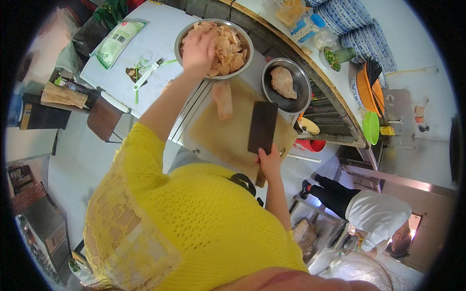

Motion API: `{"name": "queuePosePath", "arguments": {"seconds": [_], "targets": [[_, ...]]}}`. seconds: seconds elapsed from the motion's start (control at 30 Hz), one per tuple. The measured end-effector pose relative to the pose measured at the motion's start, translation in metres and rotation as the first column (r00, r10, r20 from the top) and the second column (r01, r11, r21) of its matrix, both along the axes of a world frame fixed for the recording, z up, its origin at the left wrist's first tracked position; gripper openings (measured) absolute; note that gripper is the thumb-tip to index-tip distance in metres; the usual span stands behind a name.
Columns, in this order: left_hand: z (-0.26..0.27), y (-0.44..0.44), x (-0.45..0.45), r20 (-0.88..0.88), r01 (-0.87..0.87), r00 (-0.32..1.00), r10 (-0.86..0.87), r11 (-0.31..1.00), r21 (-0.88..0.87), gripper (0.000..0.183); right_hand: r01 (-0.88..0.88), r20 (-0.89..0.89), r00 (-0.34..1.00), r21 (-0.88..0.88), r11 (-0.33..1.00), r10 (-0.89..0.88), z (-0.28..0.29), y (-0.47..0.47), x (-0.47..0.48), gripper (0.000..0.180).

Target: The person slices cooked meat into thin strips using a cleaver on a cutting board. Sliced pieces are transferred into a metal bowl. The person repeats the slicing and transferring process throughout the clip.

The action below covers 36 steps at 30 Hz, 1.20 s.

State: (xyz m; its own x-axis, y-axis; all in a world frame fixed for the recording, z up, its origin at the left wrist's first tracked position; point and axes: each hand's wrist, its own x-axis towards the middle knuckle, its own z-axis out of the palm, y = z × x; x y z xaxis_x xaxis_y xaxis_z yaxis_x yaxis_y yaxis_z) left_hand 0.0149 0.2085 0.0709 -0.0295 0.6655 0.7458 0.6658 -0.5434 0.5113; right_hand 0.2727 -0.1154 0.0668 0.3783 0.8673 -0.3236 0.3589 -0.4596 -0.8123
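My left hand [198, 49] reaches into a steel bowl [250, 54] heaped with pale sliced pieces [227, 47], perhaps meat; whether its fingers hold any is hidden. In my right hand [269, 162] is a dark-bladed cleaver [263, 125], its blade over the right part of a worn cutting board [207, 134]. A pale, long piece of food [222, 100], apparently meat, lies on the board just below the bowl. Right of it, a second steel bowl [307, 87] holds one larger pale piece [283, 82].
A white table [160, 22] holds a green-white packet [120, 42] and a white-handled peeler or similar utensil [145, 75]. Stacked patterned bowls [344, 16], an orange basket [366, 91] and a jar [307, 28] stand on the right counter. Another person [375, 214] bends over at lower right.
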Motion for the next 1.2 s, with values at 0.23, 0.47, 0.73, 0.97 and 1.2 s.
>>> {"name": "queuePosePath", "arguments": {"seconds": [0.23,0.47,0.73,0.97,1.2], "targets": [[-0.033,-0.149,0.049,-0.358,0.015,0.924,-0.135,0.948,-0.318,0.056,0.023,-0.038,0.999,-0.151,0.988,-0.029,-0.007,-0.060,0.007,0.037],[-0.065,-0.161,0.082,-0.357,0.084,0.859,-0.368,0.788,-0.610,0.064,-0.161,0.307,0.929,-0.168,0.972,0.207,-0.016,-0.057,0.010,0.036],[-0.059,-0.251,0.056,-0.260,0.481,0.585,-0.769,0.586,-0.652,0.064,-0.146,0.416,0.882,-0.204,0.968,0.221,-0.007,-0.062,0.003,0.027],[-0.054,-0.237,0.091,-0.428,0.528,0.534,-0.729,0.683,-0.505,0.052,-0.196,0.521,0.804,-0.219,0.956,0.285,0.018,-0.049,0.002,0.023],[-0.075,-0.228,0.102,-0.517,0.530,0.514,-0.685,0.727,-0.437,0.045,-0.267,0.471,0.795,-0.293,0.918,0.381,0.032,-0.027,0.013,0.028]]}}
